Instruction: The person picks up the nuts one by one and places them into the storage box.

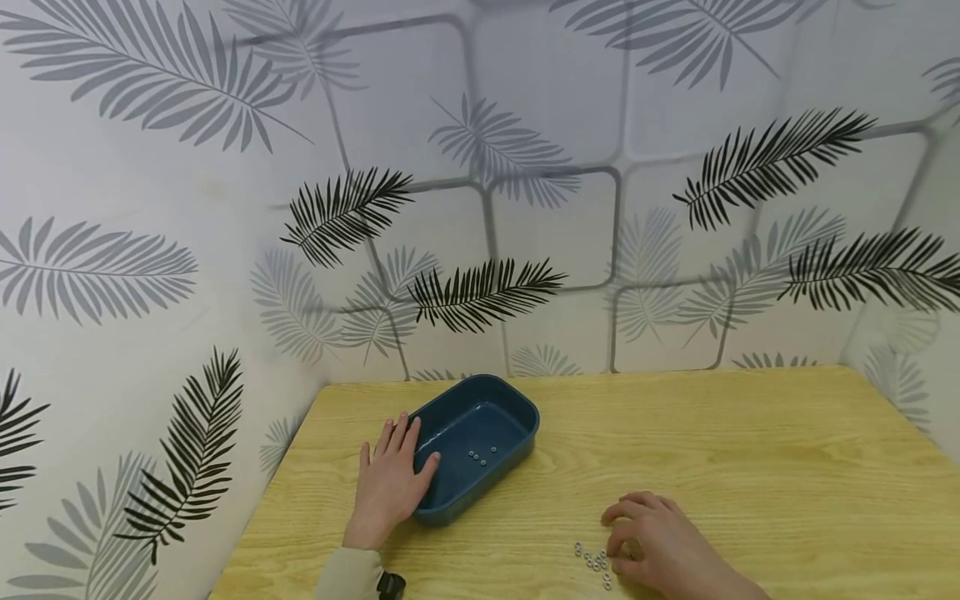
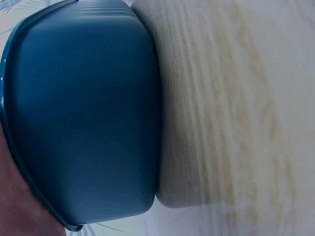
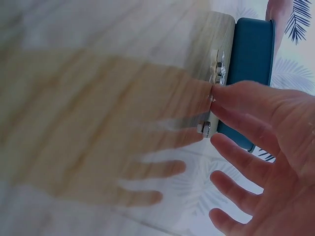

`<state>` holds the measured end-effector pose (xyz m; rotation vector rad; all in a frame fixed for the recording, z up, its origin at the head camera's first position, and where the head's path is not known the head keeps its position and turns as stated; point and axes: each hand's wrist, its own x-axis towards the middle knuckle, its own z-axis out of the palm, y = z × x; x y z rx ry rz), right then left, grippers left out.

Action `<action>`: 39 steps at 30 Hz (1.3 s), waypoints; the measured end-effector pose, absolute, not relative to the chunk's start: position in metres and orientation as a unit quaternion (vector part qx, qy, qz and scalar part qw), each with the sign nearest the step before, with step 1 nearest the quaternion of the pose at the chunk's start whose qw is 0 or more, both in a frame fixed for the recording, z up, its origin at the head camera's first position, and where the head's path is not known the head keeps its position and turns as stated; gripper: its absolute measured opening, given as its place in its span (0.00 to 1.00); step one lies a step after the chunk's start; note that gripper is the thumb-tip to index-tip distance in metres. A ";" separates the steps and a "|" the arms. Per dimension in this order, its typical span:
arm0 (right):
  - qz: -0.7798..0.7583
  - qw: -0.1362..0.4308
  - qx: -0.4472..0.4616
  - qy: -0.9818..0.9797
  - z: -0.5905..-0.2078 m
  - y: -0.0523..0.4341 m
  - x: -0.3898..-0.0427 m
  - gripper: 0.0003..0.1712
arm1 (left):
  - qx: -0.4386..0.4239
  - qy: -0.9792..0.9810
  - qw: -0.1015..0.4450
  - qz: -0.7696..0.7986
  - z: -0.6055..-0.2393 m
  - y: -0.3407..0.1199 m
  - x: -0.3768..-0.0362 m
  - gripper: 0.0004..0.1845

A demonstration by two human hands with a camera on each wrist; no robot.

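Note:
A deep blue plastic basin point(image 1: 480, 492) stands at an angle on the table, with several small metal nuts point(image 1: 476, 456) on its floor. My left hand point(image 1: 390, 483) rests on its left rim, fingers straight and spread, the thumb over the inner side. In the left wrist view the basin's outer wall point(image 2: 88, 113) fills the left half. A loose group of small silvery nuts point(image 1: 592, 561) lies on the tabletop near the front. At its right edge my right hand point(image 1: 663, 542) pinches a nut point(image 3: 212, 98) between thumb and index fingertips; the other fingers stay spread.
The wood-grained table point(image 1: 712, 442) reaches back to a wall point(image 1: 555, 225) patterned with feathery leaves. In the right wrist view, more nuts point(image 3: 220, 69) stand between the fingertips and the basin. A dark band point(image 1: 391, 585) circles the left wrist below a pale sleeve point(image 1: 351, 575).

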<state>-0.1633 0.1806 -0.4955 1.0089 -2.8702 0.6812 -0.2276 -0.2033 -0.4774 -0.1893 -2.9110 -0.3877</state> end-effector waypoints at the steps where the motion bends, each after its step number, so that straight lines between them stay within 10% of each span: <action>1: 0.218 0.014 0.324 -0.920 -0.496 0.180 -0.163 0.09 | -0.064 -0.984 0.099 -0.130 -0.477 -0.203 -0.228 0.36; 39: 0.210 0.021 0.329 -0.920 -0.494 0.169 -0.165 0.08 | -0.060 -0.986 0.091 -0.130 -0.478 -0.204 -0.229 0.36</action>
